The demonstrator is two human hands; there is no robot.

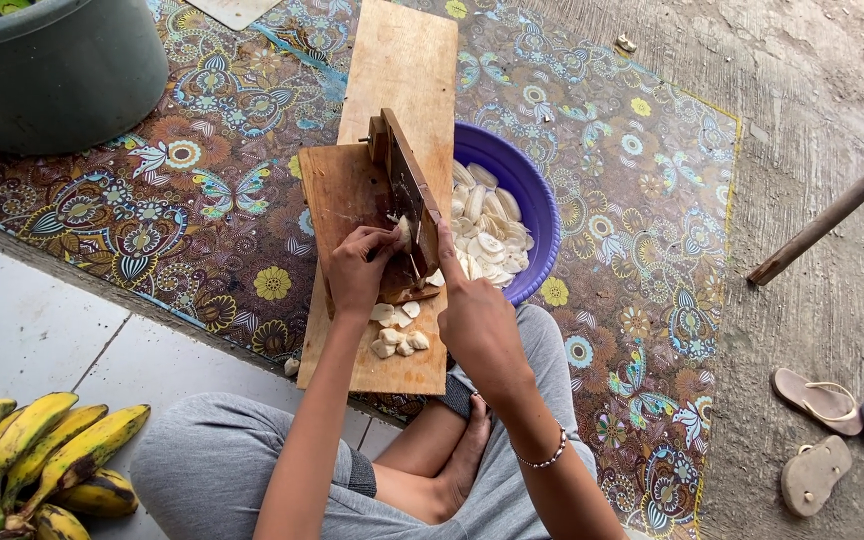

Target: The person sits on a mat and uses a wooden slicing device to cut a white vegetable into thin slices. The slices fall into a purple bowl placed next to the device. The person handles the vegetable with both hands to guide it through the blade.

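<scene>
A long wooden board [400, 70] lies in front of me with an upright wooden slicer [407, 190] fixed on it. My left hand [357, 268] pinches a peeled banana piece [404, 232] against the slicer's left face. My right hand [474, 315] rests against the slicer's right side, fingers up along the frame; what it grips is hidden. Pale banana slices [395, 335] lie heaped on the board near me. A purple bowl [535, 195] to the right of the slicer holds several pale banana slices [487, 230].
A grey tub [57, 75] stands at the top left on the patterned mat [192, 215]. A bunch of yellow-green bananas [37, 455] lies at the lower left on the tiles. A wooden pole [832, 212] and sandals [817, 400] are on the concrete to the right.
</scene>
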